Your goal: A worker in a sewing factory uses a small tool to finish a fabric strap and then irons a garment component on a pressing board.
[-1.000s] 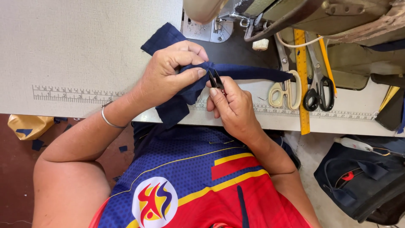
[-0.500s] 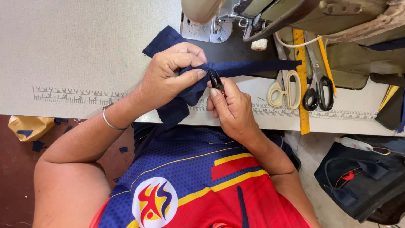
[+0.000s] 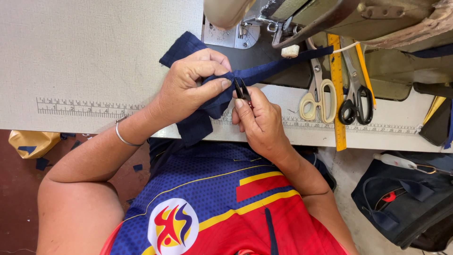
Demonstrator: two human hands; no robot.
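A navy blue cloth piece [image 3: 198, 120] lies over the front edge of the white sewing table [image 3: 94, 56], with a narrow strip [image 3: 278, 66] running up to the sewing machine [image 3: 330, 19]. My left hand [image 3: 188, 87] pinches the cloth where the strip begins. My right hand [image 3: 259, 123] holds small black thread snips [image 3: 242, 89], their tips right at the pinched spot. A silver bangle [image 3: 123, 137] circles my left wrist.
Cream-handled scissors [image 3: 317, 94], black-handled scissors [image 3: 355, 101] and a yellow ruler [image 3: 337, 94] lie to the right on the table. A printed ruler scale runs along the table's front. A dark bag [image 3: 406, 203] sits on the floor at right, a yellow bag [image 3: 30, 141] at left.
The strip toward the machine has pulled a little tauter and higher. Both hands stay at the same spot on the cloth, with the snips still at the pinch.
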